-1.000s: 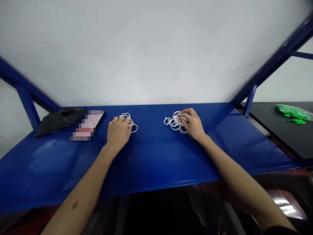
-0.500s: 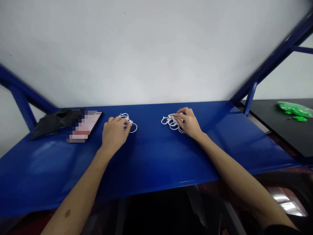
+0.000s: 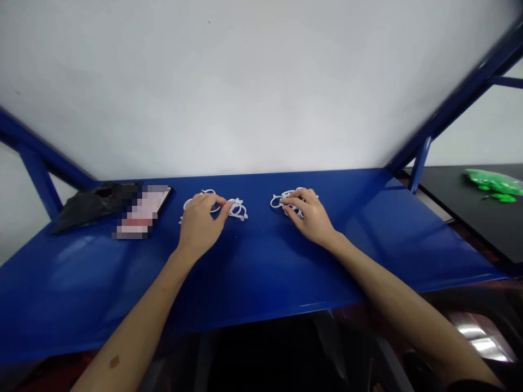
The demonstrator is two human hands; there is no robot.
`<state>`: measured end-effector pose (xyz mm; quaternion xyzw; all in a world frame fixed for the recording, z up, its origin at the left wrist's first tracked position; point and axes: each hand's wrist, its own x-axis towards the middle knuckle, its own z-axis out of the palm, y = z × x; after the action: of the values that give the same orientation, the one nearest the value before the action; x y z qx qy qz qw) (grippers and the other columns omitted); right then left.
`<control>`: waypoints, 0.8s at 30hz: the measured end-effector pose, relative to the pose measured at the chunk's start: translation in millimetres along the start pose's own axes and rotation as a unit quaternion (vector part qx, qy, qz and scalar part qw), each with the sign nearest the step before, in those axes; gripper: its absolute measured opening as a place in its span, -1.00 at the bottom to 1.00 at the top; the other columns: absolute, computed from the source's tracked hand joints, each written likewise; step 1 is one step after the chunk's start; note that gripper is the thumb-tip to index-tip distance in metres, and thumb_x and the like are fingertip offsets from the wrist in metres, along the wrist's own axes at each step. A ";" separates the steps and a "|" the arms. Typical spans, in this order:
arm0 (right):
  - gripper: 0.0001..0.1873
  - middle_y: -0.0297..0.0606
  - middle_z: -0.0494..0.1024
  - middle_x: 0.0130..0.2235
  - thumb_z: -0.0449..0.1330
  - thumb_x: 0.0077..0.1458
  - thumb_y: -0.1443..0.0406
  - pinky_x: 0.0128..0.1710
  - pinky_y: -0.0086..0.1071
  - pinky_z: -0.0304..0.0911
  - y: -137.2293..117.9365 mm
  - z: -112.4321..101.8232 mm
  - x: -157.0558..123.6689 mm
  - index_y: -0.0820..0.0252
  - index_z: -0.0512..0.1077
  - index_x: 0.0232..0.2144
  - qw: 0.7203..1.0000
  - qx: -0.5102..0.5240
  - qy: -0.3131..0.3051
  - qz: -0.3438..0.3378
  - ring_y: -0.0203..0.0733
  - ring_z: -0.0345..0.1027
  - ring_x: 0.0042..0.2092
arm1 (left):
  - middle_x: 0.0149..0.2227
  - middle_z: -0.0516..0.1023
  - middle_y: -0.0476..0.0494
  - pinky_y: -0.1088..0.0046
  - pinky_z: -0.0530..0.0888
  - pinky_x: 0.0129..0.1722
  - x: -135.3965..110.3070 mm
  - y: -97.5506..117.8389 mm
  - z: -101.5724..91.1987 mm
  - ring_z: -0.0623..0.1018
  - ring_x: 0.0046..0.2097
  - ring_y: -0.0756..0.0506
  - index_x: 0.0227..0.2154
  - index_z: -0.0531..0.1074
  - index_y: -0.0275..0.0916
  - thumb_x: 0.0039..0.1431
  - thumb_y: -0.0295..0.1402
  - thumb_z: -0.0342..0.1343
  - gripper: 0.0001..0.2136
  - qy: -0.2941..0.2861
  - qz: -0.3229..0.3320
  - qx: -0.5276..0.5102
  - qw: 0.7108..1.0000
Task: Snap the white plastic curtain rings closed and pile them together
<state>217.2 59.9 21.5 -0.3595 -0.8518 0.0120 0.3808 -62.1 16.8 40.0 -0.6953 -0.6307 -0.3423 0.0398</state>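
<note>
My left hand (image 3: 202, 218) is closed in a pinch, thumb and fingertips on a small bunch of white rings (image 3: 237, 209) that shows to its right. More thin white rings (image 3: 208, 191) lie behind and left of that hand, partly covered by it. Across the blue table, my right hand (image 3: 310, 215) rests over a heap of white rings (image 3: 277, 201), its thumb and index finger pinched at the heap's left side. These rings have small knobs or eyelets on them. The palm and fingers hide much of the right heap.
On the left of the blue table (image 3: 253, 277) lie a black plastic bag (image 3: 81, 209) and a phone (image 3: 164, 202), its screen partly pixelated. Blue frame bars (image 3: 420, 163) rise at both ends. A black table (image 3: 469, 212) at right bears a green bag (image 3: 494, 179).
My left hand has shifted slightly right, and a bunch of rings now shows at its fingertips, with others lying to its left. My right hand has moved slightly left and nearer over its heap.
</note>
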 end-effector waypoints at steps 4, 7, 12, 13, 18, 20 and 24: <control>-0.76 -0.10 0.50 -0.09 0.11 0.34 0.27 -0.02 -0.12 0.39 -17.8 5.0 -5.6 0.16 0.52 -0.04 0.996 0.044 -0.070 -0.029 -0.06 0.39 -0.03 | -0.39 0.52 -0.05 0.34 0.37 -0.20 -1.9 6.3 1.1 0.47 -0.32 -0.08 -0.40 0.45 -0.19 0.28 -0.22 0.09 -0.81 -0.019 -0.007 -0.065 0.998; -0.73 -0.09 0.50 -0.05 0.11 0.35 0.25 -0.01 -0.13 0.41 -24.1 6.5 -8.3 0.17 0.49 0.01 0.991 0.068 -0.113 -0.036 -0.06 0.41 0.01 | -0.40 0.52 -0.03 0.39 0.37 -0.27 -4.0 11.9 2.0 0.47 -0.35 -0.06 -0.39 0.46 -0.19 0.27 -0.22 0.09 -0.81 -0.045 -0.014 -0.114 0.992; -0.67 -0.13 0.55 -0.07 0.16 0.32 0.21 -0.09 -0.20 0.45 -28.2 7.4 -9.3 0.17 0.40 0.09 0.980 0.129 -0.153 0.013 -0.10 0.46 -0.05 | -0.40 0.54 -0.01 0.46 0.36 -0.38 -9.4 22.8 5.1 0.46 -0.39 -0.01 -0.38 0.47 -0.19 0.29 -0.14 0.07 -0.75 -0.106 -0.039 -0.211 0.971; -0.62 -0.15 0.56 -0.08 0.19 0.30 0.21 -0.12 -0.22 0.45 -28.7 7.5 -9.5 0.16 0.35 0.13 0.977 0.146 -0.153 0.032 -0.12 0.48 -0.08 | -0.40 0.55 0.00 0.46 0.36 -0.39 -10.5 24.3 6.2 0.47 -0.40 -0.01 -0.38 0.48 -0.19 0.30 -0.12 0.07 -0.73 -0.122 -0.045 -0.224 0.966; -0.69 -0.20 0.59 -0.12 0.21 0.29 0.23 -0.18 -0.31 0.45 -29.4 7.1 -10.4 0.17 0.36 0.05 0.972 0.199 -0.120 0.046 -0.23 0.51 -0.21 | -0.42 0.55 0.02 0.46 0.38 -0.38 -14.3 26.2 14.2 0.48 -0.40 -0.01 -0.37 0.50 -0.18 0.29 -0.11 0.07 -0.73 -0.181 -0.051 -0.247 0.951; -0.79 -0.20 0.59 -0.14 0.19 0.31 0.23 -0.22 -0.33 0.43 -29.5 6.3 -10.4 0.17 0.40 -0.05 0.973 0.198 -0.113 0.031 -0.26 0.51 -0.25 | -0.42 0.55 0.02 0.45 0.41 -0.37 -15.6 25.7 17.3 0.49 -0.40 -0.01 -0.35 0.50 -0.18 0.30 -0.13 0.07 -0.74 -0.182 -0.037 -0.239 0.953; -0.82 -0.21 0.57 -0.17 0.19 0.31 0.21 -0.27 -0.36 0.42 -29.6 5.5 -10.6 0.16 0.42 -0.10 0.974 0.197 -0.107 0.020 -0.28 0.48 -0.28 | -0.20 0.58 -0.07 0.32 0.50 -0.13 -20.5 24.9 21.0 0.54 -0.18 -0.10 -0.10 0.49 -0.16 0.28 -0.16 0.12 -0.75 -0.114 0.063 -0.181 0.975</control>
<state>200.5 32.7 19.6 -0.2911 -0.8610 0.2258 0.3506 -30.0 4.6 22.6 -0.7637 -0.5135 -0.3663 -0.1375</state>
